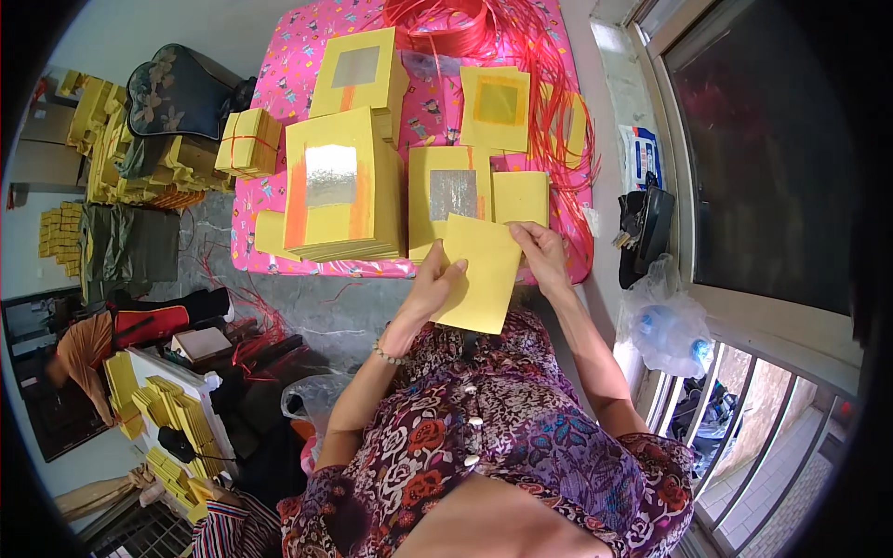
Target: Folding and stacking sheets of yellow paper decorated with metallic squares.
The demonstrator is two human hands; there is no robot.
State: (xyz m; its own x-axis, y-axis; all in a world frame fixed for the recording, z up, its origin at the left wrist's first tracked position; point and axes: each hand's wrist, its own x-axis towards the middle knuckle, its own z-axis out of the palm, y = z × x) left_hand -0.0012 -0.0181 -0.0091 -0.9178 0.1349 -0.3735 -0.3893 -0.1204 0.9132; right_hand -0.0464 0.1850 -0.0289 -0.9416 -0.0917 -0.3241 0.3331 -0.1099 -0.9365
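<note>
Between my two hands is a plain yellow sheet of paper [479, 288], or a thin wad of sheets, tilted in front of my chest. My left hand [435, 281] grips its left edge, thumb on top. At the upper right corner, my right hand [541, 253] pinches the paper between thumb and fingers. Just beyond lies a yellow stack with a silver square and an orange band [453, 195]; a plain yellow stack [521, 197] sits beside it. A taller stack with a shiny silver square [344, 177] stands to the left.
The table has a pink patterned cover [302, 42]. Red plastic strands [549, 56] trail down its right side. A tied yellow bundle [249, 142] sits at the left edge. A barred window [744, 400] is at right; a co-worker's striped sleeve [237, 525] shows lower left.
</note>
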